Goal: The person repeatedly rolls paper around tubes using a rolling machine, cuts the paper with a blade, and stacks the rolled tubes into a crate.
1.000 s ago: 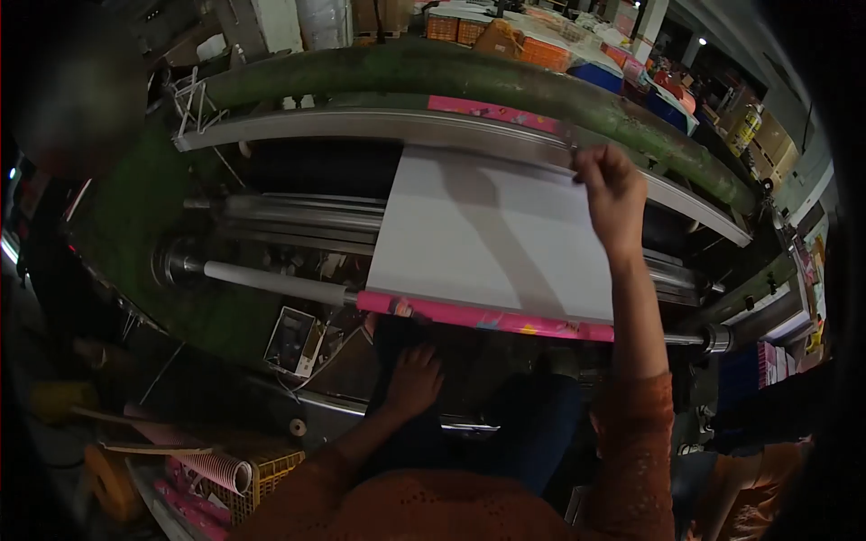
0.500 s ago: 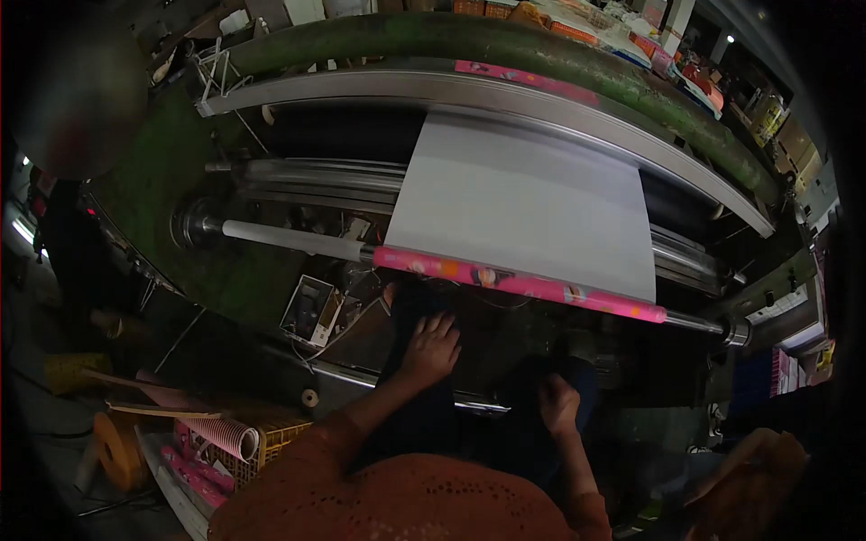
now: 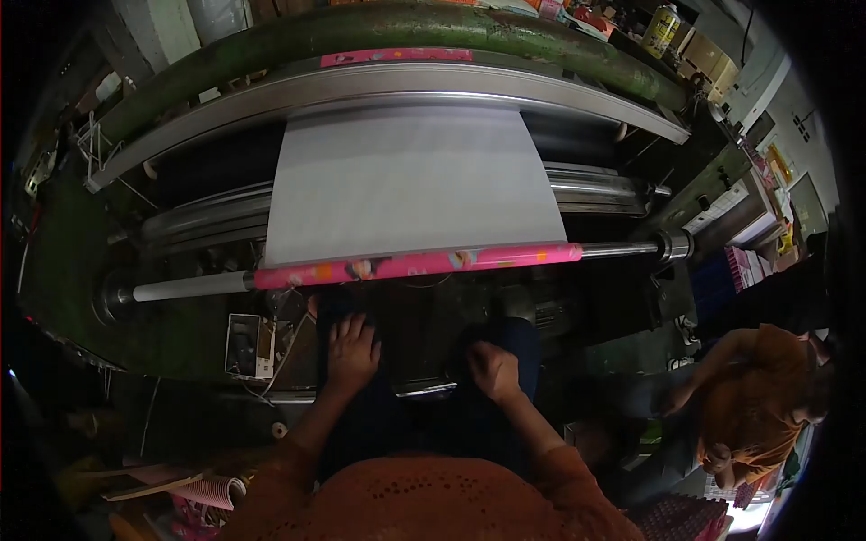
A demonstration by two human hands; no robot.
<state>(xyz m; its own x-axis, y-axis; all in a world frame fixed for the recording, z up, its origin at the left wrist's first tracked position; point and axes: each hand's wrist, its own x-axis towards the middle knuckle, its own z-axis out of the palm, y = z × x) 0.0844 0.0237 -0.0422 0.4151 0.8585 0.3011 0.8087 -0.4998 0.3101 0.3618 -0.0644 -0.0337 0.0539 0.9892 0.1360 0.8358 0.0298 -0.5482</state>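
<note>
My left hand (image 3: 353, 353) lies on my left knee with its fingers spread and nothing in it. On the right knee rests my right hand (image 3: 493, 371), its fingers curled in; whether it holds anything is hidden. Beyond the knees, a pink patterned roll (image 3: 415, 264) sits on a metal shaft (image 3: 621, 251). A wide white sheet (image 3: 410, 180) runs from the roll back under a metal bar (image 3: 397, 82). Neither hand touches the roll or sheet.
A person (image 3: 753, 397) in an orange top is at the right. A white box (image 3: 250, 346) with items sits below the shaft's left part. Behind the bar runs a green beam (image 3: 361, 38). A striped tube (image 3: 216, 491) lies at the lower left.
The view has turned to the right, so the machine appears further left and more level. The person at the right shows more fully. Both hands remain on the knees.
</note>
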